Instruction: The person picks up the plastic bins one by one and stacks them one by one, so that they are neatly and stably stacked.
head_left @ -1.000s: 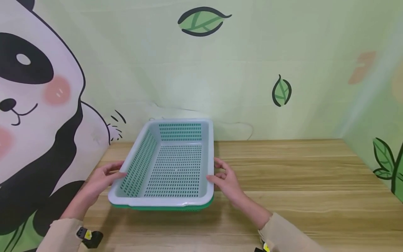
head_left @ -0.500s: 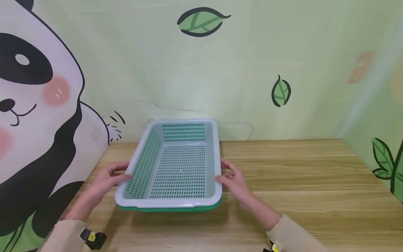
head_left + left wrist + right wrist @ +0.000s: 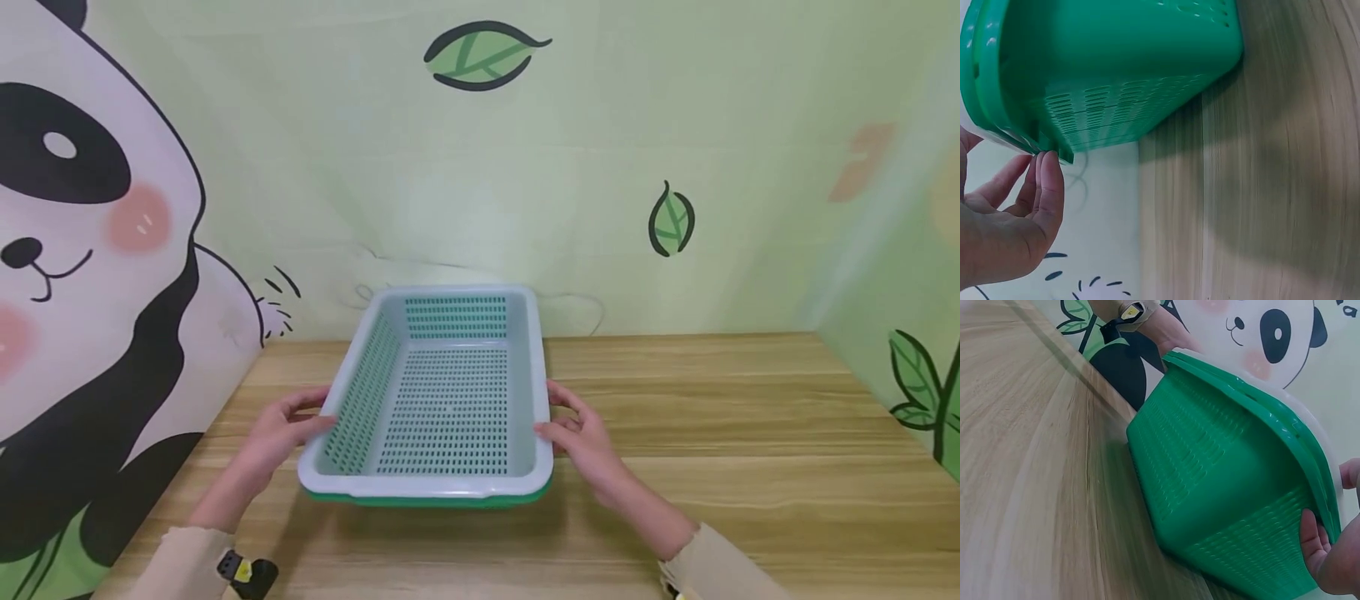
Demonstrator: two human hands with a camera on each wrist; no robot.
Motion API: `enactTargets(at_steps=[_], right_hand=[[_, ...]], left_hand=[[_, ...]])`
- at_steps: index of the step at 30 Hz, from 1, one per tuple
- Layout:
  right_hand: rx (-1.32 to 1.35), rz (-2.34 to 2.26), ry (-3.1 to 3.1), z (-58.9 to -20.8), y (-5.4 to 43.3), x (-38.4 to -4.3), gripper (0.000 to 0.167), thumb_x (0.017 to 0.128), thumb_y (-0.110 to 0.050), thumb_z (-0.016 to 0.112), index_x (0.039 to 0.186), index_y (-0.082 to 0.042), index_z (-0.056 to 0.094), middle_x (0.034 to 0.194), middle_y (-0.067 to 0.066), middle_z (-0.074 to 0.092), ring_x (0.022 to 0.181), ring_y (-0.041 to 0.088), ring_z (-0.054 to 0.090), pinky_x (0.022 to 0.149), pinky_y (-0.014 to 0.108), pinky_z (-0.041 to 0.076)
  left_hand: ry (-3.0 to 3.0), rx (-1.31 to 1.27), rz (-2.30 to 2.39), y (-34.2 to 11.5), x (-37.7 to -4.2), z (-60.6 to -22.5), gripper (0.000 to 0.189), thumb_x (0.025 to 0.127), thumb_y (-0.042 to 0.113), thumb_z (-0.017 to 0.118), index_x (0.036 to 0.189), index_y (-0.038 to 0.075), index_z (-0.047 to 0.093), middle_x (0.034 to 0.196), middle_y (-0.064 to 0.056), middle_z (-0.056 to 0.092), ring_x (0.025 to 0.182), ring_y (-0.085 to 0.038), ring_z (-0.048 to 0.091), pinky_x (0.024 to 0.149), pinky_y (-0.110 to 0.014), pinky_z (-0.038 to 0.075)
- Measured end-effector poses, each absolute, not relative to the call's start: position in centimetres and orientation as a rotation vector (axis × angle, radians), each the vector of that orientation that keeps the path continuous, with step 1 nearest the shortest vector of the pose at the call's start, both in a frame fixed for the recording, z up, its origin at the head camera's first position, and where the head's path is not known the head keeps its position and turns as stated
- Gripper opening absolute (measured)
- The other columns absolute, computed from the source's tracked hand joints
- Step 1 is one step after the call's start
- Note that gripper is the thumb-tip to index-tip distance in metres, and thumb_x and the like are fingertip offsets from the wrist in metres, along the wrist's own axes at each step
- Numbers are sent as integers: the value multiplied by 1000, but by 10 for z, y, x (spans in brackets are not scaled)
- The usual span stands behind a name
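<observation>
A pale white plastic basket with slotted walls and floor sits nested in green basketwork. Both wrist views show the slotted green sides and stacked green rims under the pale one. My left hand grips the stack's left rim, thumb over the top and fingers beneath. On the right rim, my right hand does the same, its fingertips under the green lip in the right wrist view. The stack's bottom is right at the wooden tabletop. Inside the pale basket nothing lies.
Behind the table hangs a light green backdrop with leaf drawings, close to the stack's far end. A printed panda covers the left side. Wooden tabletop extends to the right of the stack. Each wrist wears a small camera strap.
Both hands have moved the nested baskets to the right across the table, step by step. Their grip on the side rims stays the same.
</observation>
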State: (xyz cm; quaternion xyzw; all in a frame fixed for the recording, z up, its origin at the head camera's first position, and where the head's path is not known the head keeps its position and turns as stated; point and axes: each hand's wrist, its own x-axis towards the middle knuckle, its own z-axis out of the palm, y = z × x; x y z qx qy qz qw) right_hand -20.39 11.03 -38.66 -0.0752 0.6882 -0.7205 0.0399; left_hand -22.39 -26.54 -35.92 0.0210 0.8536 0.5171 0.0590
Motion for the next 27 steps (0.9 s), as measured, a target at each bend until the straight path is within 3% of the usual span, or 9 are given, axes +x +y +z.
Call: enactTargets(at_steps=[10,27], right_hand=[[-241,-2185,2143,-388,128,-200,60,83,-5,56,138,-10,33,128,12,38,85,13,56,75,32,49],[-245,-2185,2187,-390,150,-197,62,82,-3,55,139,-6,30,125,13,37,87,10,57,74,27,49]], left_hand=[[2576,63,1595,-249,-224,-362,59,86,25,61,136,5,38,134,-19,40,110,-29,49,82,-33,47],[2545,129,1693,-226,-224,-364,55,85,19,64,133,2,43,128,-19,45,102,-25,54,79,-31,49]])
